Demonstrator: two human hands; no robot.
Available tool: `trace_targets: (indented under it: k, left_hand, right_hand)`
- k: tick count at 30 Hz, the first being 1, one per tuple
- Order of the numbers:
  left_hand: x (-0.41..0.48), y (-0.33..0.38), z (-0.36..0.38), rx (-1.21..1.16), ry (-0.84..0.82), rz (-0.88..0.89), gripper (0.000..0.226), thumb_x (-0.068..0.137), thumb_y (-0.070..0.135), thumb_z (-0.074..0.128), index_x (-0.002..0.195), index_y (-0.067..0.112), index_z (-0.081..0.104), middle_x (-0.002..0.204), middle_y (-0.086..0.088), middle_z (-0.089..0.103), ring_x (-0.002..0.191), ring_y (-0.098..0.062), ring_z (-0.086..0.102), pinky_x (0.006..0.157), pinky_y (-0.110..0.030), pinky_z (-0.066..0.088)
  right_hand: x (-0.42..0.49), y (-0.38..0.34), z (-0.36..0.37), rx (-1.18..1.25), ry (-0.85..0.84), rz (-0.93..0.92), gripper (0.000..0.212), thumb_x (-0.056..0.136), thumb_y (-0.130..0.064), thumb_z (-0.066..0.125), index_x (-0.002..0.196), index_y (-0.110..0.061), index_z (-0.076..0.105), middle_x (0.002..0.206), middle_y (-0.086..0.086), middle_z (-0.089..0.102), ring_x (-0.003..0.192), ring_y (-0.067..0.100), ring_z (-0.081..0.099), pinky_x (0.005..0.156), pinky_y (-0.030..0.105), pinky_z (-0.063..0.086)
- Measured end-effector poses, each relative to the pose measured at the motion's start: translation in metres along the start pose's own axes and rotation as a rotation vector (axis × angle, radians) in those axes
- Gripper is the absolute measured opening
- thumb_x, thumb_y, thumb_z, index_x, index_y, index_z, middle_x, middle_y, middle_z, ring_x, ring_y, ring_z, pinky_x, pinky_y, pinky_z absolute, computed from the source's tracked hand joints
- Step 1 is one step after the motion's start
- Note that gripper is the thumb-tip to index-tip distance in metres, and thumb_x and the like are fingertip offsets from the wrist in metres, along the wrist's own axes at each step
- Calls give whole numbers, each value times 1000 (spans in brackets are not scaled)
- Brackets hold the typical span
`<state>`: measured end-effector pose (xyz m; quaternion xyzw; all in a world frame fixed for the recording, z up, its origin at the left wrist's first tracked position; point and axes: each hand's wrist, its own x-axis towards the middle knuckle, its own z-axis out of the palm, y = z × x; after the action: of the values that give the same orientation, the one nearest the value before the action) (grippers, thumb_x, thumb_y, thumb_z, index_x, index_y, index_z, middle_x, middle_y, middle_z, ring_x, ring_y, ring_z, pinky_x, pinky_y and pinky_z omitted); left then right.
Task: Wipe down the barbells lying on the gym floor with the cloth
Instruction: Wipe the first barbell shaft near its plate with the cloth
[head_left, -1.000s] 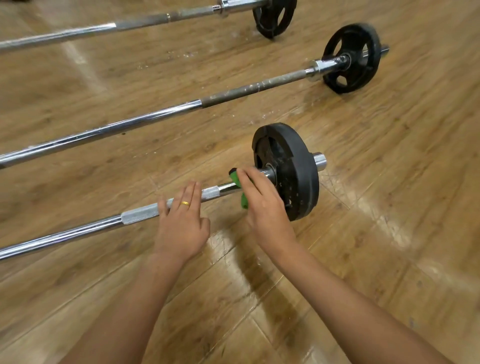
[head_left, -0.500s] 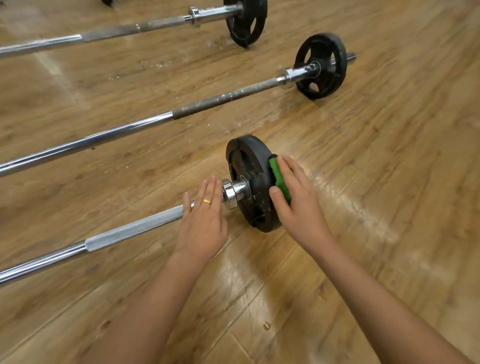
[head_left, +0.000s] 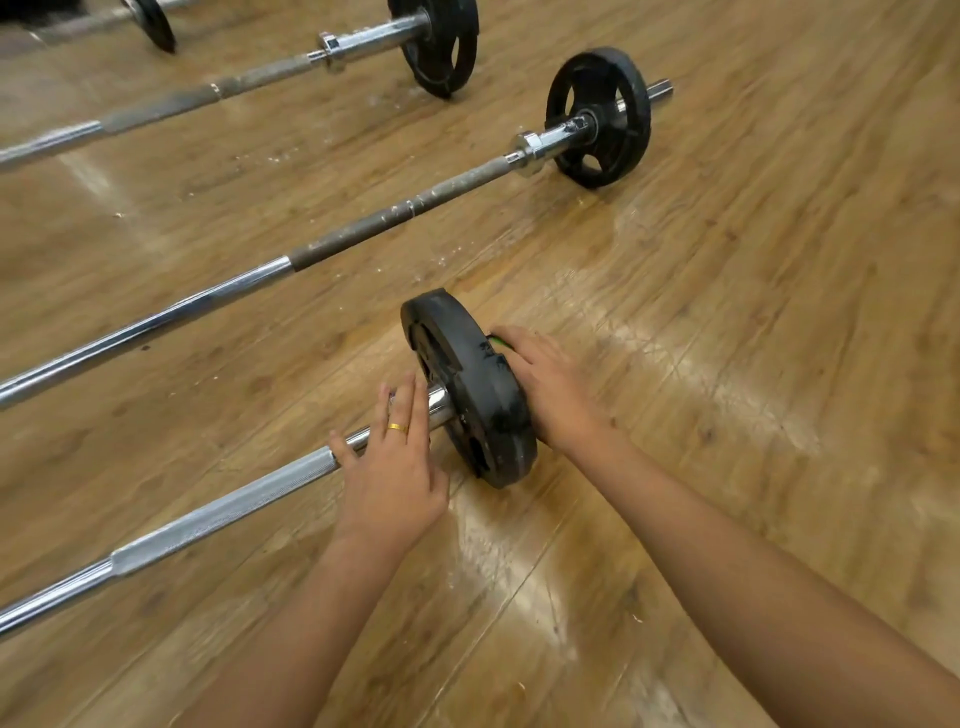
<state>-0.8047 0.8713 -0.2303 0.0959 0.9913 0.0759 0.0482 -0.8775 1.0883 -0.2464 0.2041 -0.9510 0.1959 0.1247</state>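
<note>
The nearest barbell (head_left: 223, 512) lies on the wooden floor with a black plate (head_left: 467, 395) at its right end. My left hand (head_left: 395, 467) rests on the bar just inside the plate, fingers straight, a gold ring on one finger. My right hand (head_left: 556, 389) is on the outer face of the plate and holds the green cloth (head_left: 500, 341) against it. Only a small green edge of the cloth shows by my fingertips; the thumb is hidden behind the plate.
A second barbell (head_left: 363, 234), speckled with white dust, lies parallel behind, its black plate (head_left: 597, 117) at the right. A third barbell (head_left: 260, 78) lies farther back, and another plate (head_left: 156, 23) shows at the top left. Bare wooden floor (head_left: 753, 364) stretches to the right.
My right hand carried the cloth from the bar's sleeve, over the plate's rim, down onto its outer face. My left hand slid right along the bar toward the plate.
</note>
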Motion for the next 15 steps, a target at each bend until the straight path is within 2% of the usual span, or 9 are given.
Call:
trace_targets:
  k: [3,5,8,11,15]
  left_hand:
    - [-1,-1,-1,12,-2,7,89,94,36,45,159,19,-13,166,6,-21,154,-17,-14,110,-71,21]
    - [-2,0,0,14,1,3,91,93,38,46,159,19,-14,166,6,-21,154,-17,-15,110,-72,21]
    - [-3,1,1,25,1,4,92,92,38,46,159,18,-14,165,6,-23,153,-17,-17,110,-72,22]
    - [-5,2,1,48,-16,10,92,93,39,44,158,19,-18,164,6,-28,152,-18,-21,110,-72,22]
    - [-7,3,-1,41,-23,9,93,92,37,45,158,19,-19,164,6,-27,152,-18,-20,111,-71,22]
  right_hand:
    - [-3,13,-3,22,29,-48,43,101,-13,54,144,-8,49,146,11,48,133,28,43,114,49,33]
    - [-5,15,-1,21,70,-2,45,100,-5,55,144,-5,47,144,13,47,133,30,44,114,53,34]
    - [-12,6,8,-14,25,-77,73,85,10,67,150,-6,39,153,11,38,145,29,31,121,51,24]
    - [-12,15,3,-49,-6,-174,81,78,17,66,151,-5,37,154,15,39,144,29,32,121,50,26]
    - [-11,12,0,-23,64,31,83,75,23,66,149,-3,39,148,17,44,139,32,39,121,54,23]
